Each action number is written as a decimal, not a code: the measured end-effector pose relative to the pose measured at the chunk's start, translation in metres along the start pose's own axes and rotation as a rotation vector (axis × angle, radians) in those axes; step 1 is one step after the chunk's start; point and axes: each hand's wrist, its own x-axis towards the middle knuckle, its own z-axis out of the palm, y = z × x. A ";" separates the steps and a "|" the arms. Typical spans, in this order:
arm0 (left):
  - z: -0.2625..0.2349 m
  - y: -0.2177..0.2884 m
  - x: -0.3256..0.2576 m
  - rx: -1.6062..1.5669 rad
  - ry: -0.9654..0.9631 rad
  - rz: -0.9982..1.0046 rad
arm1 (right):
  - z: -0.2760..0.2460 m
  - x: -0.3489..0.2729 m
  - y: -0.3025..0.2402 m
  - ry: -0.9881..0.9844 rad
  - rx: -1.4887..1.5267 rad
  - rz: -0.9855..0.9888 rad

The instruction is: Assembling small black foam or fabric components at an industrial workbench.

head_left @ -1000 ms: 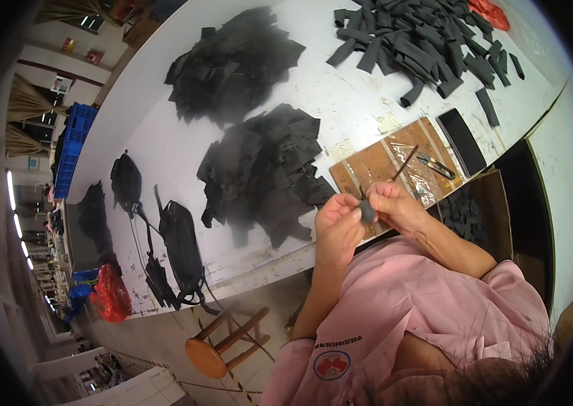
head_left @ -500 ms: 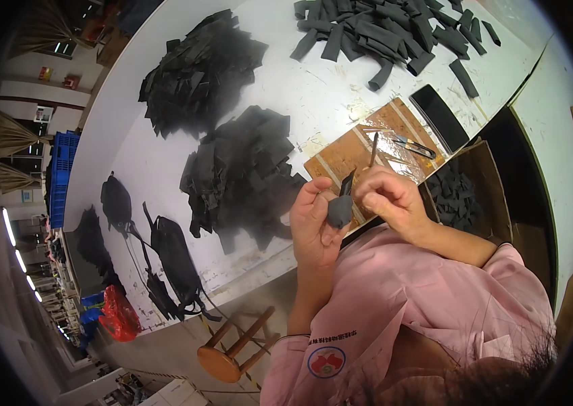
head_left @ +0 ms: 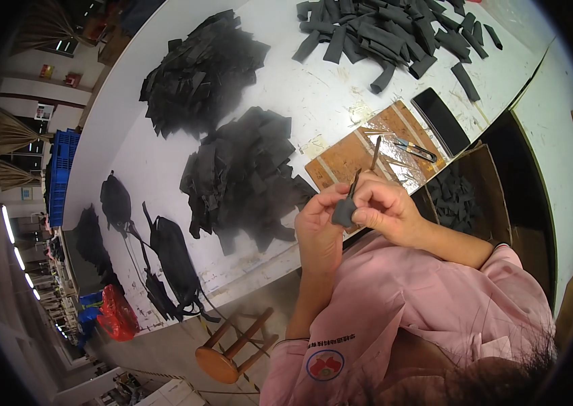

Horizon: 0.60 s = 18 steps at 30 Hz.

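Head view: the left hand [head_left: 319, 220] has its fingers curled and pinches one small dark grey fabric piece [head_left: 344, 213] between thumb and fingertips; the right hand [head_left: 391, 210], half closed, grips its other side. One thin brown stick [head_left: 376, 154] rises from behind the right hand's fingers, which hide its lower end; how it is held cannot be told. Just beyond both hands lies one brown board [head_left: 332, 164], partly covered by them, bearing one pair of snips [head_left: 416, 150]; one black phone-like slab [head_left: 440, 122] lies past it. Left of the left hand sit two piles of flat dark pieces [head_left: 239, 176]; farther ahead, one heap of rolled pieces [head_left: 384, 40], cut off above, overlaps too much to count.
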 end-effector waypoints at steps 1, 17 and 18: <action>0.001 0.002 0.000 0.021 -0.006 -0.009 | 0.000 0.000 -0.001 0.002 -0.003 -0.002; 0.000 -0.004 0.005 -0.516 -0.351 -0.285 | -0.010 -0.001 -0.017 0.040 0.384 0.293; 0.001 -0.001 0.006 -0.709 -0.501 -0.404 | -0.010 -0.001 -0.026 -0.021 0.275 0.183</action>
